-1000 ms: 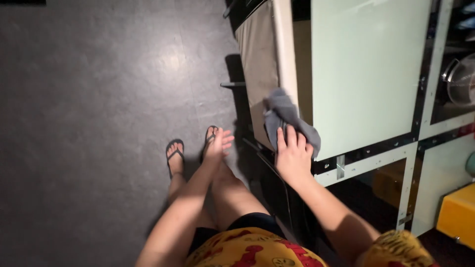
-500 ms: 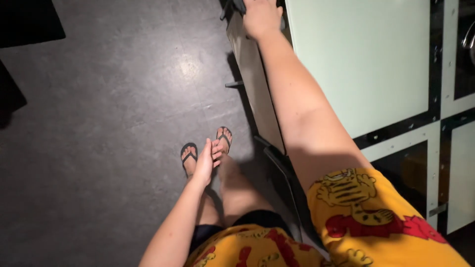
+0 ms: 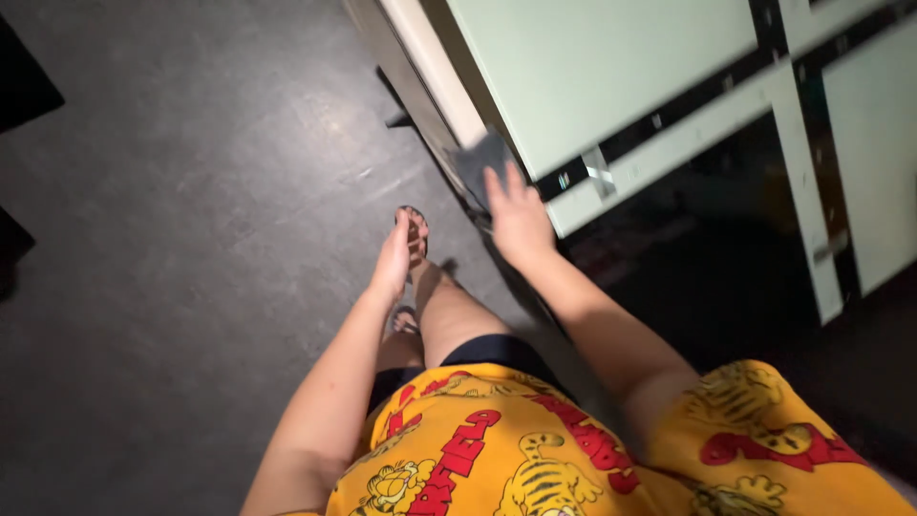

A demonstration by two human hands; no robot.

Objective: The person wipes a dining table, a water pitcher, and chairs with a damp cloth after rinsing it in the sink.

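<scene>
A dark grey floor [image 3: 191, 239] fills the left side. A foot in a sandal [image 3: 416, 229] stands on it near the cabinet's base. A yellow shirt [image 3: 535, 449] with red and orange cartoon print fills the bottom edge, above black shorts [image 3: 497, 352].

Floor [image 3: 191, 191]: dark grey, smooth, faintly scuffed, with a soft sheen of overhead light near the upper middle. Cabinet [image 3: 592, 67]: pale green panels, upper right, set in pale framing strips with dark gaps between. Side edge [image 3: 430, 57]: cream, running diagonally toward the floor. Space below the panels [image 3: 726, 248]: deep in shadow, contents not discernible. Dark shapes [image 3: 24, 86] at left edge, unidentifiable.
</scene>
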